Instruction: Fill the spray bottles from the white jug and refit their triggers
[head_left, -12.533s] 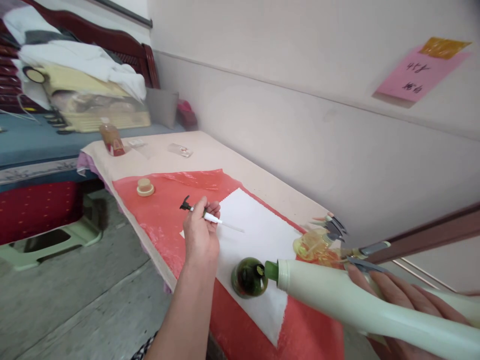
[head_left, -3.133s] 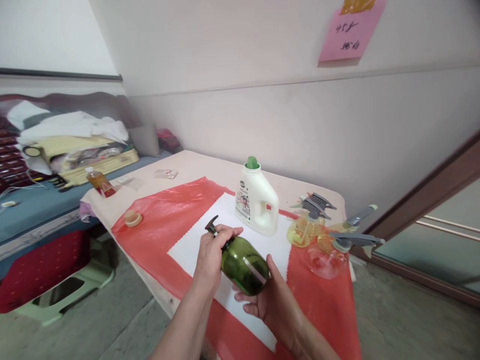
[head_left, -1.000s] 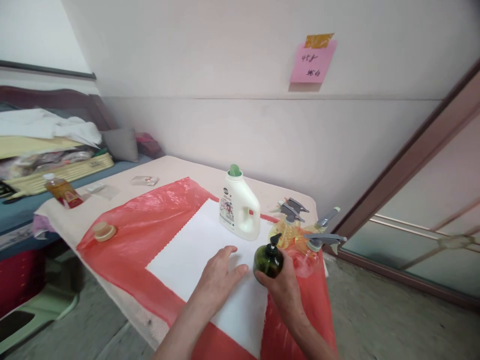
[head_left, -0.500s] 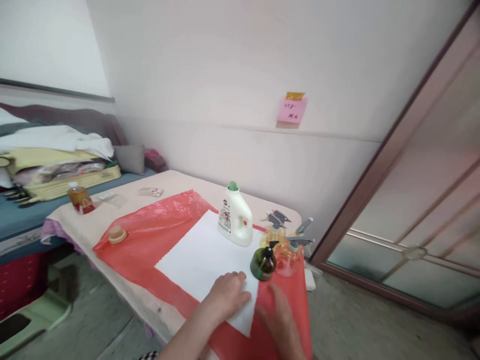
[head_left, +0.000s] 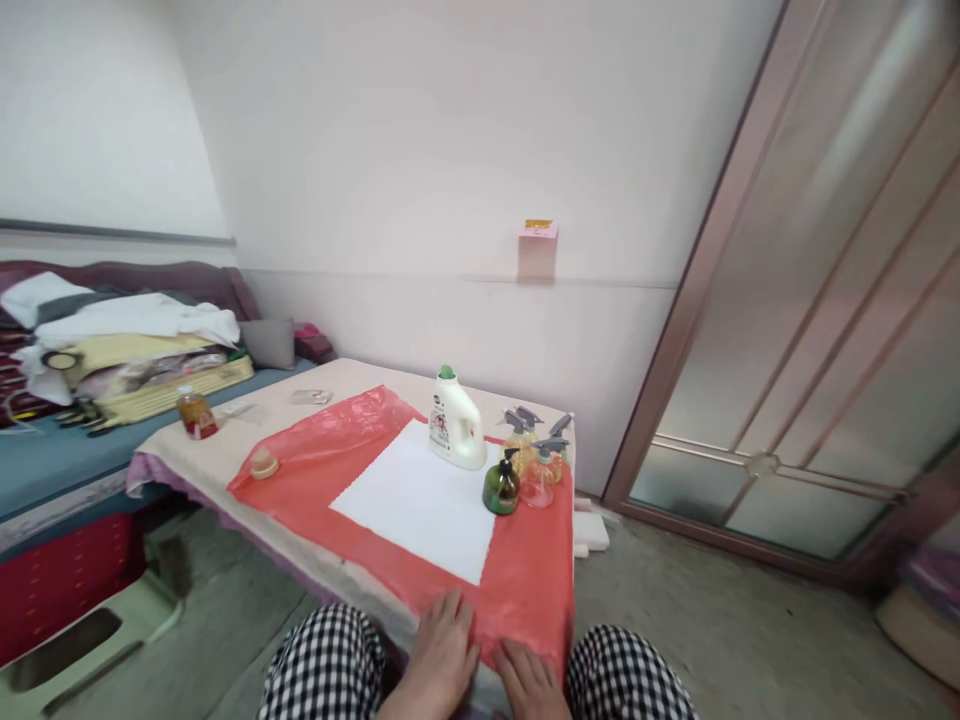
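My left hand (head_left: 442, 655) lies flat with fingers spread on the near edge of the red plastic sheet (head_left: 322, 470). Beside it my right hand (head_left: 529, 683) rests flat on the same edge, empty. Both are well away from the bottles. A green pump bottle (head_left: 501, 487) stands upright at the right edge of the white cloth (head_left: 416, 500). Behind it stands a white detergent bottle (head_left: 454, 422) with a green cap. Clear yellow and pink spray bottles (head_left: 536, 455) with grey triggers are clustered to the right of it.
The low table (head_left: 225, 455) holds a small tan lid (head_left: 264, 463), a small amber bottle (head_left: 194, 413) and clear packets at the far left. A bed with piled bedding (head_left: 127, 345) is left; a sliding door (head_left: 810, 300) is right. My checked trousers (head_left: 326, 665) show at the bottom.
My right hand let go of the green pump bottle, which now stands on the table. Both hands drew back to the table's near edge, and the view pulled back and up.
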